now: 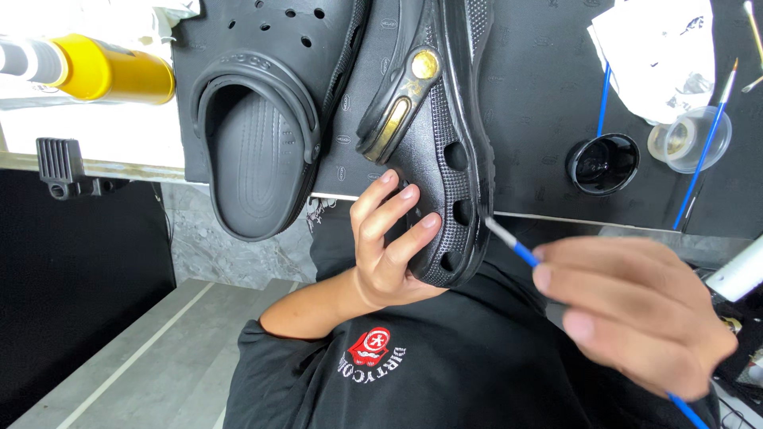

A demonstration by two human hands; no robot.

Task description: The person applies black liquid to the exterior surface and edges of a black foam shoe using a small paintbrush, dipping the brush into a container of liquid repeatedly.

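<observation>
My left hand [391, 242] grips the heel end of a black clog [445, 119] turned on its side, with its strap partly painted gold. In my right hand [636, 314] is a thin blue-handled paintbrush [517, 250], whose tip touches the clog's sole edge near the heel. A second black clog [262, 119] lies sole-down on the black mat [540, 103], just left of the held one, its heel overhanging the table edge.
A small black paint cup [602, 164] and a clear cup [688, 140] with blue brushes stand at the right. White crumpled paper [656, 52] lies behind them. A yellow bottle [107, 70] lies at the far left. Grey floor shows below.
</observation>
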